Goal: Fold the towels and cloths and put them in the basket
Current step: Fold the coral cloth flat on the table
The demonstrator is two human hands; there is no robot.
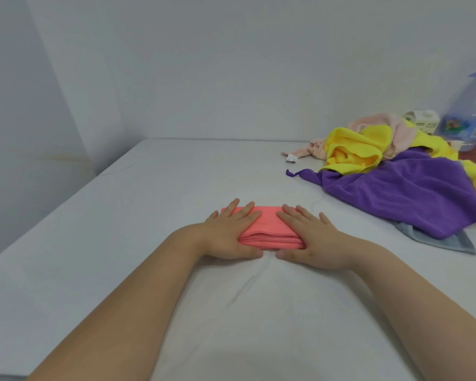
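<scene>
**Pressing down, both sides**

I've got the folded coral cloth (pixel 264 224) lying mid-surface (pixel 149 204), straight ahead of me. Left hand (pixel 231 232) and right hand (pixel 311 235) lie spread flat on its two ends, fingers straight, thumbs along the near edge. Off right sits the loose heap: purple cloth (pixel 412 193) over a grey cloth (pixel 451 240), yellow cloth (pixel 352 149), and a pale pink towel (pixel 382 127) behind.

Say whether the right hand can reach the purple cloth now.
Probably yes: only bare white surface lies between the right hand and the purple cloth, though that hand is pressing the folded pink cloth.
</scene>
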